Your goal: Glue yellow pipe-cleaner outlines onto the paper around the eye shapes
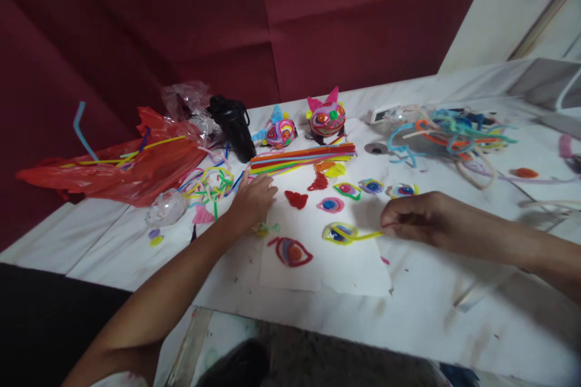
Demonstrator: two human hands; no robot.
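Note:
My right hand (pixel 413 217) pinches the end of a yellow strip (pixel 368 236), which looks like a pipe cleaner. Its other end runs to a yellow-rimmed eye shape (pixel 333 232) with a blue middle, on white paper (pixel 290 275). Palm down at the paper's left edge lies my left hand (pixel 256 196), fingers slightly apart, by the ends of a row of coloured pipe cleaners (pixel 304 158). More eye shapes lie on the sheet: a red-rimmed one (pixel 294 253), a pink one (pixel 330 205) and a green-rimmed one (pixel 347 190). A dark red piece (pixel 296 199) sits beside them.
Behind stand two decorated animal heads, one with pink ears (pixel 327 118), one with blue (pixel 279 131). A black bottle (pixel 233 127) stands near a red plastic bag (pixel 154 163). Tangled strips (pixel 458 133) lie at right; a clear crumpled ball (pixel 166 208) is at left.

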